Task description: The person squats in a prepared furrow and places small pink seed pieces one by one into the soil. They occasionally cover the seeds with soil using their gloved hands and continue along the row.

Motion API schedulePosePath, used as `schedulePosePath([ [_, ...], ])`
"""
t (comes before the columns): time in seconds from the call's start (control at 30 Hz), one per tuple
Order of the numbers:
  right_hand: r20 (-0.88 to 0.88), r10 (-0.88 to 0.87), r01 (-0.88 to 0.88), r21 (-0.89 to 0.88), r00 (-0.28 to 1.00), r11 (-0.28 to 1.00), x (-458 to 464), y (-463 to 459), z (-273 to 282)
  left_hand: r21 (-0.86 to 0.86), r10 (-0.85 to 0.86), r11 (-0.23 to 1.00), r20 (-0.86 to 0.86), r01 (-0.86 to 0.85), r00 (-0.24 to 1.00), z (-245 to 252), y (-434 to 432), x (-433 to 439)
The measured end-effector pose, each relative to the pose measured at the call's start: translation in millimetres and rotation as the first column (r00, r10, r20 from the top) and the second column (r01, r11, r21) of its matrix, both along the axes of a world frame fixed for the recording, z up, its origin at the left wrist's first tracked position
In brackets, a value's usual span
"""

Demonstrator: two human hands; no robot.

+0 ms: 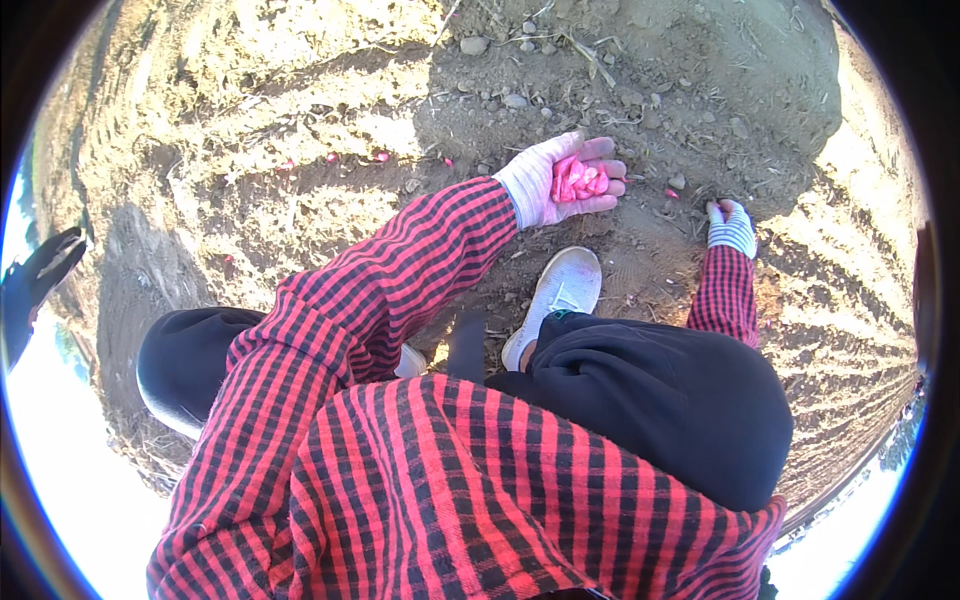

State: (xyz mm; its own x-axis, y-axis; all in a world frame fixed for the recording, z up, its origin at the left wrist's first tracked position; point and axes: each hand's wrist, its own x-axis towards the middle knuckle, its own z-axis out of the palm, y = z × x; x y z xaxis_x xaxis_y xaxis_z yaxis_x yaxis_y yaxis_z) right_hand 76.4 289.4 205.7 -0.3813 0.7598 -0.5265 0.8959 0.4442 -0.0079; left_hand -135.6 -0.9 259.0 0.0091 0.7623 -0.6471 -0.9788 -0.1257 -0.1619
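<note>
My left hand [564, 180], in a pale knitted glove with bare fingertips, lies palm up over the furrow. A small heap of pink-coated cloves [579, 180], which look like garlic, rests in its cupped palm. Further right, my right hand [730, 226] wears a similar striped glove and points its fingertips down at the soil. Whether anything is between those fingertips is hidden. One pink clove [671, 193] lies on the soil just left of that hand. Further cloves sit spaced in a row to the left, among them one clove [448, 162] near my left wrist.
Loose soil [637, 255] with stones [474, 46] and dry straw surrounds me. My light grey shoe [559, 296] stands below my left hand, between my bent knees. A dark shape [45, 274], possibly part of another person, shows at the far left edge. Ridged ground [840, 315] stretches right.
</note>
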Motion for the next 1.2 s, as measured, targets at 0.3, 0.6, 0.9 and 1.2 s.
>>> schedulePosePath([
  [0.3, -0.784, 0.063, -0.43, -0.269, 0.617, 0.862, -83.0, -156.4, 95.4, -0.033, -0.017, 0.999, 0.001, 0.017, 1.0, -0.3, 3.8, 6.2],
  [0.6, -0.559, -0.115, -0.232, -0.512, 0.821, 0.827, -108.2, -182.6, 89.4, 0.026, -0.007, 1.0, 0.115, 0.004, 0.993, -2.1, 3.0, 13.7],
  [0.9, -0.462, -0.158, -0.157, -0.571, 0.873, 0.806, -102.8, -184.5, 87.3, -0.016, 0.038, 0.999, 0.181, -0.035, 0.983, -6.7, 5.1, 26.7],
  [1.2, -0.512, -0.721, -0.016, -0.82, 0.467, 0.572, -56.2, -147.7, 94.4, -0.068, -0.078, 0.994, 0.104, 0.086, 0.992, 0.5, 8.0, 25.8],
])
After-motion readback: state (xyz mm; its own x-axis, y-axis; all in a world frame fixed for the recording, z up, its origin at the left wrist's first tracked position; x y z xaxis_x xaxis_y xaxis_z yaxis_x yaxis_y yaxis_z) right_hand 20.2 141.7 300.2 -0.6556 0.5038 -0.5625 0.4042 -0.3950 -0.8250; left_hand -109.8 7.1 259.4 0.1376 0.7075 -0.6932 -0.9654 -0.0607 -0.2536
